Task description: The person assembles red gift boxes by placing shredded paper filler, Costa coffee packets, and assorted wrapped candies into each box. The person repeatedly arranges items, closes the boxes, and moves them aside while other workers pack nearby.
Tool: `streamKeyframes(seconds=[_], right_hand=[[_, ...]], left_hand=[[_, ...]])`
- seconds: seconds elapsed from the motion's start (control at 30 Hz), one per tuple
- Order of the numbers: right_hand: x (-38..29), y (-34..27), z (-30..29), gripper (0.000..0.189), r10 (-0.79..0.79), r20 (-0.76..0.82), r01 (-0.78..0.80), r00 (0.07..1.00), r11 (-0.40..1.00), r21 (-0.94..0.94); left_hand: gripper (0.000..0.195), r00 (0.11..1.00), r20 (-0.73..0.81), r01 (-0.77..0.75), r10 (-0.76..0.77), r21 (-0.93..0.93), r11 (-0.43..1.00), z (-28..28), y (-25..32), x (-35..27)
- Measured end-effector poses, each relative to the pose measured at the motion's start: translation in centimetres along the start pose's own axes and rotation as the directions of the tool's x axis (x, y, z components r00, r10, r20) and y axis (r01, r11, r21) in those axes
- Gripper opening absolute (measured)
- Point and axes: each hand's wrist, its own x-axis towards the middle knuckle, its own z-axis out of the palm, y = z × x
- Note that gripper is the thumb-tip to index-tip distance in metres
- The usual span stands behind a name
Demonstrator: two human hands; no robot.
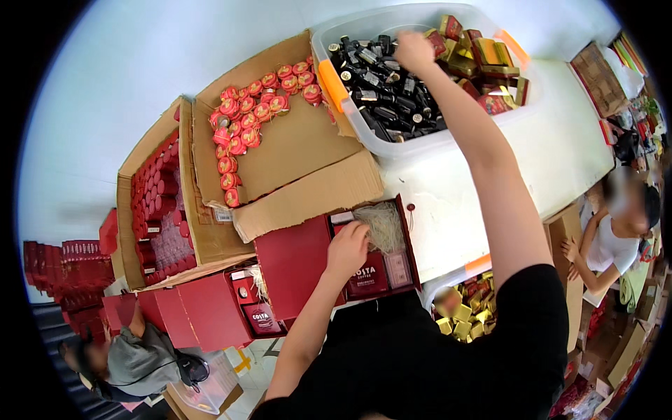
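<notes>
My right hand (416, 51) reaches into a translucent plastic bin (391, 149) with orange latches. Its fingertips are at the line between small dark bottles (373, 79) and red-and-gold tins (480, 55); whether they grip anything is hidden. My left hand (349, 249) is at the inner left side of an open dark red gift box (410, 244), and its grasp cannot be made out. Inside the box are pale shredded filler (379, 226), a dark red Costa coffee packet (370, 278) and a pale pink packet (398, 269). The box's red lid (294, 265) lies folded out to the left.
A carton (310, 178) holds small red-topped jars (247, 121); another carton (189, 257) holds red cylinders (157, 184). A second open gift box (244, 312) stands at lower left. Gold-wrapped pieces (464, 315) fill a lower bin. Co-workers (142, 362) are at both sides.
</notes>
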Motion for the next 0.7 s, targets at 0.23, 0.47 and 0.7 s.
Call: streamKeyframes(seconds=[0.23,0.47,0.7], right_hand=[[3.2,7.9,8.6,0.027,0.349,-0.057,-0.351,0.935,0.896,-0.272],[-4.4,2.7,-10.7,0.034,0.206,-0.279,-0.001,0.938,0.806,0.592],[-32.4,-9.6,-13.8,0.037,0.002,0.594,-0.574,0.804,0.259,0.777]], left_hand=[[0.022,0.954,-0.093,0.287,-0.283,0.024,0.958,-1.6,-2.1,-7.4],[0.020,0.930,-0.188,0.246,-0.315,-0.317,0.916,-5.9,0.9,-2.8],[0.056,0.979,0.047,0.066,-0.199,-0.994,0.091,-5.8,5.3,1.1]])
